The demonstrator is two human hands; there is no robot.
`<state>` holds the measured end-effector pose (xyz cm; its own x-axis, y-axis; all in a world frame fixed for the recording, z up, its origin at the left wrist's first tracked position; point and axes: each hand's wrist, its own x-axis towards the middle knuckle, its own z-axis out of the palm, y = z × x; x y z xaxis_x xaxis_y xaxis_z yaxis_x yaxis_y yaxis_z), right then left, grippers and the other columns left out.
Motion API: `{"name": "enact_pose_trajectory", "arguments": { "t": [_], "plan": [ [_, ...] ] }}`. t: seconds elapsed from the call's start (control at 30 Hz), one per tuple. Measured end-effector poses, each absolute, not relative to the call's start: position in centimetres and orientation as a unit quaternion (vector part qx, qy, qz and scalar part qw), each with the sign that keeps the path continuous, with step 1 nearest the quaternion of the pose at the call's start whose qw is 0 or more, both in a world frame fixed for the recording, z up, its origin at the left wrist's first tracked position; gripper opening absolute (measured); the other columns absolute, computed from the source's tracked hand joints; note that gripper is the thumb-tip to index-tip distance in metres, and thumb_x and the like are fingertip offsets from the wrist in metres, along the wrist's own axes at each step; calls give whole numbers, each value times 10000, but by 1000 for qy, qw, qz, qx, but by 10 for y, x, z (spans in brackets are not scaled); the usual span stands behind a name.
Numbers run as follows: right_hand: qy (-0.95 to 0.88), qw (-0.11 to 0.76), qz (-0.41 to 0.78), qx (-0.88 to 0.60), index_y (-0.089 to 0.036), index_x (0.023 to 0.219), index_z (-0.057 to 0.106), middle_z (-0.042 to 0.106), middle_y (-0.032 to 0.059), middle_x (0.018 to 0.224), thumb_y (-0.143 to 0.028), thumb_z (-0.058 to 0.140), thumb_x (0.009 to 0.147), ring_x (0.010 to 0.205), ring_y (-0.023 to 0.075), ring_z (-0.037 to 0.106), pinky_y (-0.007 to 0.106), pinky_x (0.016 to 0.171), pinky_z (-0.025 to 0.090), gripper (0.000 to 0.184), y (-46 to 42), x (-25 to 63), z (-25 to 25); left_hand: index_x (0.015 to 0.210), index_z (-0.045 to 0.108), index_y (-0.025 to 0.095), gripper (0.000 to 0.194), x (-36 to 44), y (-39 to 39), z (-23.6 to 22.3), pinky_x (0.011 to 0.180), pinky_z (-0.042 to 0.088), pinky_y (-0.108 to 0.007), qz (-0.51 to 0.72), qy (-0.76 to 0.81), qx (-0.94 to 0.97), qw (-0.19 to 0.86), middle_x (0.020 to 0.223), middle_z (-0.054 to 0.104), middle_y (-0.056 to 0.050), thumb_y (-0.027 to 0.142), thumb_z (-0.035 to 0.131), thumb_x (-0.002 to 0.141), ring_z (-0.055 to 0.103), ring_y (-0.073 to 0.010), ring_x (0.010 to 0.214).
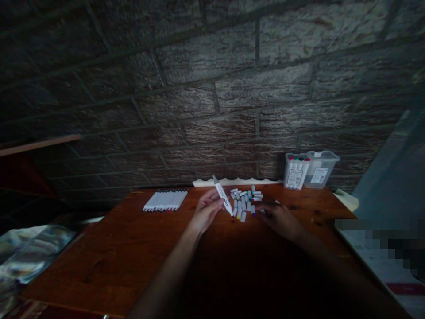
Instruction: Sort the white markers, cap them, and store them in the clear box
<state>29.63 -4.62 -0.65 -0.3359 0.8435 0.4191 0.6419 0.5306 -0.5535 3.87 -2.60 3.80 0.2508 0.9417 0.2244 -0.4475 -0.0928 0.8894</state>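
Observation:
My left hand point(207, 209) pinches a white marker point(222, 195) between thumb and fingers. The marker is tilted, its grey narrow end up and to the left, with dark print along the barrel. A group of short white marker caps point(244, 204) with coloured ends, among them yellow, purple and green, lies on the table just right of the marker. At the right side of these caps is my right hand point(278, 217), its fingers bent in shadow. A small pale piece, seemingly a cap point(262, 211), shows at its fingertips, partly hidden.
On the wooden table point(133, 257), a row of white markers point(166, 200) lies side by side at left. At the back right stand a clear case with markers point(295, 173) and another clear container point(320, 170). A stone-block wall point(199, 110) rises behind; plastic bags point(36, 248) lie left.

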Motion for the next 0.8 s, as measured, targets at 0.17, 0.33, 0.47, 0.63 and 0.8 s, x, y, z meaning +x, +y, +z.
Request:
{"name": "enact_pose_trajectory", "arguments": {
  "t": [0.17, 0.33, 0.47, 0.63, 0.8],
  "plan": [
    [-784, 376, 147, -472, -255, 910, 725, 733, 36, 932, -214, 543, 848, 744, 178, 666, 300, 710, 512, 197, -46, 297, -6, 959, 742, 192, 345, 41, -28, 37, 660, 503, -226, 546, 260, 495, 623, 849, 732, -35, 236, 839, 631, 667, -144, 741],
    [-709, 455, 216, -492, -210, 895, 729, 723, 28, 779, -396, 555, 879, 665, 169, 645, 277, 650, 493, 254, -53, 289, 8, 932, 765, 184, 341, 44, -26, 30, 700, 497, -233, 515, 311, 516, 610, 878, 746, -43, 290, 853, 620, 658, -142, 742],
    [-636, 507, 350, -464, -194, 932, 724, 732, 42, 851, -528, 581, 843, 751, 180, 658, 270, 649, 507, 374, -59, 279, 19, 898, 775, 185, 276, 49, -29, 28, 754, 497, -245, 444, 345, 584, 586, 896, 754, -39, 277, 838, 645, 661, -151, 774],
    [-617, 511, 424, -423, -210, 940, 728, 734, 36, 922, -538, 670, 766, 840, 180, 659, 294, 761, 512, 376, -61, 270, 19, 928, 769, 180, 264, 57, -37, 30, 640, 473, -235, 369, 345, 630, 591, 815, 746, -39, 276, 803, 685, 632, -140, 664],
    [-621, 517, 427, -407, -206, 788, 706, 705, 11, 812, -536, 678, 760, 788, 168, 627, 307, 777, 495, 332, -63, 268, 18, 938, 764, 173, 264, 62, -42, 28, 611, 459, -239, 343, 349, 651, 580, 787, 733, -48, 297, 786, 706, 618, -150, 651]
  ]
}}
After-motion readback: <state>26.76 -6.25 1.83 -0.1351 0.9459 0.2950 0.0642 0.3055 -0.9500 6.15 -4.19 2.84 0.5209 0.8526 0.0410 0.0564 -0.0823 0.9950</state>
